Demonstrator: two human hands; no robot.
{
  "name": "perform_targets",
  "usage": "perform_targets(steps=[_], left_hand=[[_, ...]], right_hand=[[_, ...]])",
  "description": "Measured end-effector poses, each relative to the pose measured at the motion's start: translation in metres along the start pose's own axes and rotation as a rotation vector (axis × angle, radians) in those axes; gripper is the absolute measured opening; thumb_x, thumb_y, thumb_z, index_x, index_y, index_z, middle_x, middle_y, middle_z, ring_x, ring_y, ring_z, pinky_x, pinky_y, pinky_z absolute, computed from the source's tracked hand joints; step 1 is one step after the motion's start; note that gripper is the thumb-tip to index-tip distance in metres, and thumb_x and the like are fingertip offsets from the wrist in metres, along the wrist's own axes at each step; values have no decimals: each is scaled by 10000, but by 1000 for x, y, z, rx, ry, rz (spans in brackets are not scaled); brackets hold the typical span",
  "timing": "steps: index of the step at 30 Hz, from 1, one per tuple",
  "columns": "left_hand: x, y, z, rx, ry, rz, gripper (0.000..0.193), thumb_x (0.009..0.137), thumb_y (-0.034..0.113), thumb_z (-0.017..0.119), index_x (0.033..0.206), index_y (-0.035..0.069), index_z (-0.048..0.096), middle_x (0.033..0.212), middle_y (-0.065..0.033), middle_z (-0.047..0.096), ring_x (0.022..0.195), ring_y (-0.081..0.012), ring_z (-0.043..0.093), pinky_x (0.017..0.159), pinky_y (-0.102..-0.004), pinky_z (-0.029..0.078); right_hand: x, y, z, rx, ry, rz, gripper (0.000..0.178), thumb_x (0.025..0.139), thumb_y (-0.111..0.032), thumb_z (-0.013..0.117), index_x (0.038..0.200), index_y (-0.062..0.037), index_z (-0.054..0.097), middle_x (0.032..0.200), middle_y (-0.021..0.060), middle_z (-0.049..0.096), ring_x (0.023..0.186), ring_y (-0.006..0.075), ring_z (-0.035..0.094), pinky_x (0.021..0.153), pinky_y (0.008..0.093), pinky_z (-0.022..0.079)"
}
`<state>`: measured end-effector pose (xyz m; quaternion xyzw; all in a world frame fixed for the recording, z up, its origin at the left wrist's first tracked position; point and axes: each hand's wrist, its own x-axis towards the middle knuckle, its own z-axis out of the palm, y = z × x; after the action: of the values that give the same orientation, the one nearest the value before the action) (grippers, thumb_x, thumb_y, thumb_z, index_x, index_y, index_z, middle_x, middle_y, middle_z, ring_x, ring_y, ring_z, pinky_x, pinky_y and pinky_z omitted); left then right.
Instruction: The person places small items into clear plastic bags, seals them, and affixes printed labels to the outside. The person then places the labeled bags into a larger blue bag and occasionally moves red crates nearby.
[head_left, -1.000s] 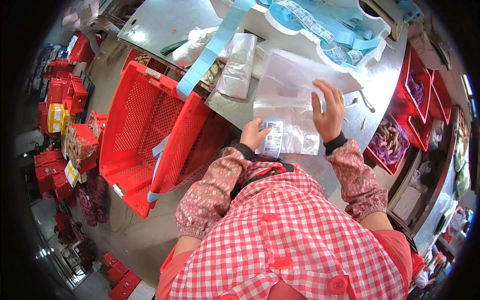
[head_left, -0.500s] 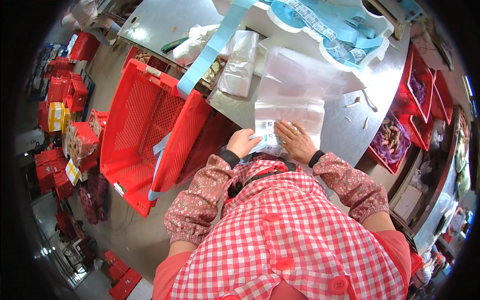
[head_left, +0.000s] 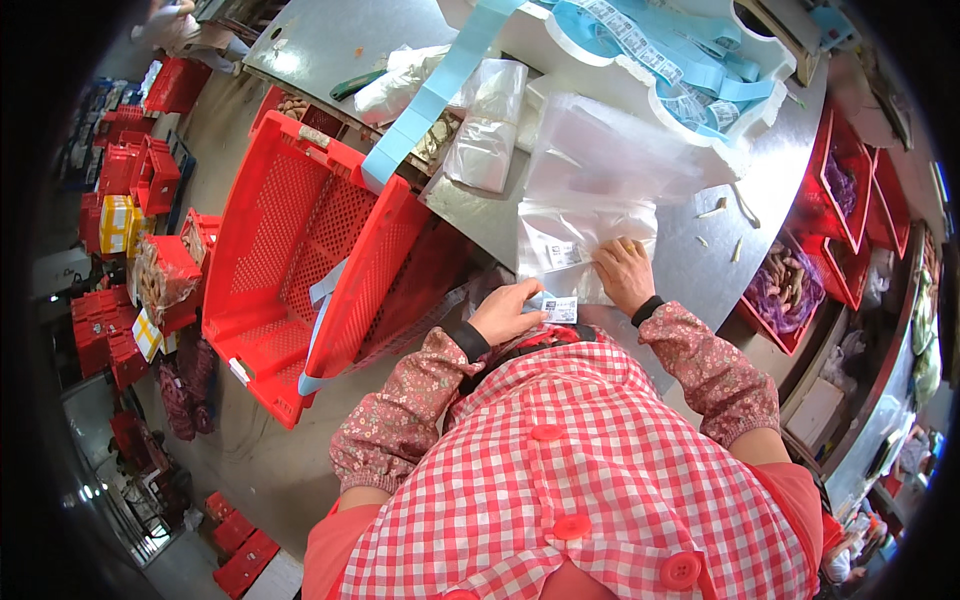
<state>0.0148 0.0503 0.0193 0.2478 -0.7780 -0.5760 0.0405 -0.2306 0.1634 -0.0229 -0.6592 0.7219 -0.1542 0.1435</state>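
Low in front of me, my left hand (head_left: 505, 313) pinches the end of a light-blue label strip (head_left: 541, 298) with a white printed label (head_left: 561, 310) on it. A stack of clear plastic bags (head_left: 540, 228) lies on the metal table near its front edge. On the top bag sits another printed label (head_left: 562, 254). My right hand (head_left: 626, 275) is on the bag's right side, fingers bent together over the plastic; the fingertips are partly hidden. A crease runs across the bag toward them.
A white foam box (head_left: 640, 75) holds coiled blue label strips (head_left: 690, 70). Left of the bags lies a rolled clear bag bundle (head_left: 487, 125). A large red crate (head_left: 290, 270) stands at the table's left, with a blue strip draped over it. Red crates of roots (head_left: 785, 285) stand right.
My left hand has drawn the label strip back toward me, off the bag. The right hand has shifted right and its fingers have curled; a single label now shows on the bag.
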Motion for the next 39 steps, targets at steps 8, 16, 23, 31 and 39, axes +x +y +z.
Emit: perform_targets(steps=[8, 16, 23, 31, 39], left_hand=[[60, 0, -11, -155, 41, -12, 265, 872, 224, 723, 963, -21, 678, 768, -153, 662, 727, -211, 620, 673, -336, 487], [94, -58, 10, 216, 291, -216, 320, 865, 299, 716, 916, -17, 704, 788, -229, 675, 775, -401, 662, 679, -454, 491], [50, -48, -8, 221, 239, -234, 339, 923, 290, 645, 828, -35, 657, 726, -248, 606, 711, -423, 623, 621, -456, 459], [63, -23, 12, 248, 143, -217, 356, 848, 314, 720, 903, -29, 644, 806, -239, 653, 778, -407, 644, 687, -455, 495], [16, -4, 6, -153, 22, -91, 308, 882, 219, 693, 1090, 19, 586, 840, -168, 644, 767, -319, 644, 727, -396, 500]], right_hand=[[68, 14, -90, 429, 84, 294, 204, 911, -183, 613, 1001, -33, 718, 916, 190, 702, 834, 370, 672, 728, 439, 519], [29, -41, -59, 291, 51, -193, 347, 836, -118, 703, 1176, -74, 646, 1181, 122, 649, 1030, 312, 630, 877, 425, 508], [-4, -17, 17, 22, -168, -199, 653, 934, -231, 592, 1518, -58, 355, 1602, 89, 326, 1499, 237, 262, 1216, 446, 221], [-2, -15, 13, -53, -192, -221, 681, 929, -210, 590, 1538, -62, 323, 1613, 90, 307, 1509, 232, 244, 1229, 442, 196], [9, 3, -11, 187, 118, 101, 126, 888, -121, 642, 996, -70, 681, 1073, 68, 654, 1034, 298, 594, 907, 429, 459]])
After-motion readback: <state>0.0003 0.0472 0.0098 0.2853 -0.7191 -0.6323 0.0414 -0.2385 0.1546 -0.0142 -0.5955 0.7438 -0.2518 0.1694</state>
